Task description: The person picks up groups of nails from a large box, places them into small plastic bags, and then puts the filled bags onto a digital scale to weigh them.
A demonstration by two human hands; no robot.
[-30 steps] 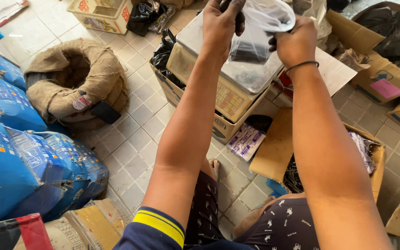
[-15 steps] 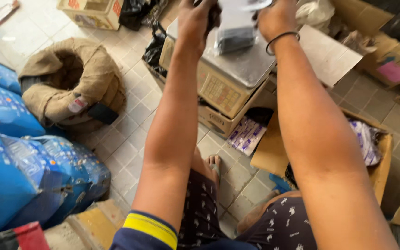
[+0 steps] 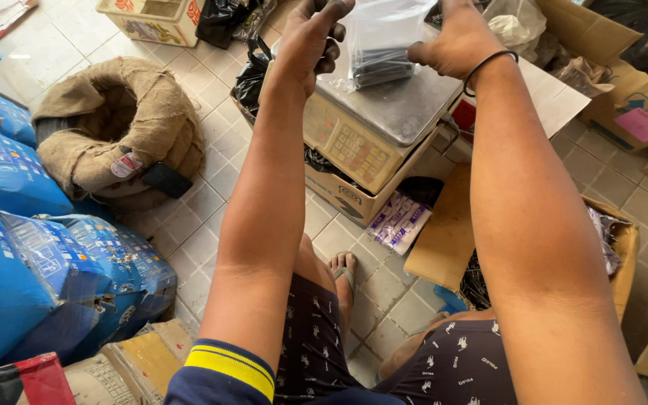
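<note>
The clear plastic bag (image 3: pixel 384 37), which a second ago hung raised between both hands, now sits lower, its dark load of what look like nails resting on or just above the steel pan of the weighing scale (image 3: pixel 388 112); contact is hard to judge from this angle. The left hand (image 3: pixel 310 37) has loosened: its fingers (image 3: pixel 331 49) are spread beside the bag, holding nothing. The right hand (image 3: pixel 455 41) keeps a pinch on the bag's upper edge. So the bag seems to have been set down for weighing.

The scale stands on a cardboard box (image 3: pixel 346 195). To the right, 1 open carton (image 3: pixel 616 247) holds dark nails and clear packets. A burlap-wrapped coil (image 3: pixel 118 124) lies on the tiled floor (image 3: pixel 211 225), beside blue sacks (image 3: pixel 31 255).
</note>
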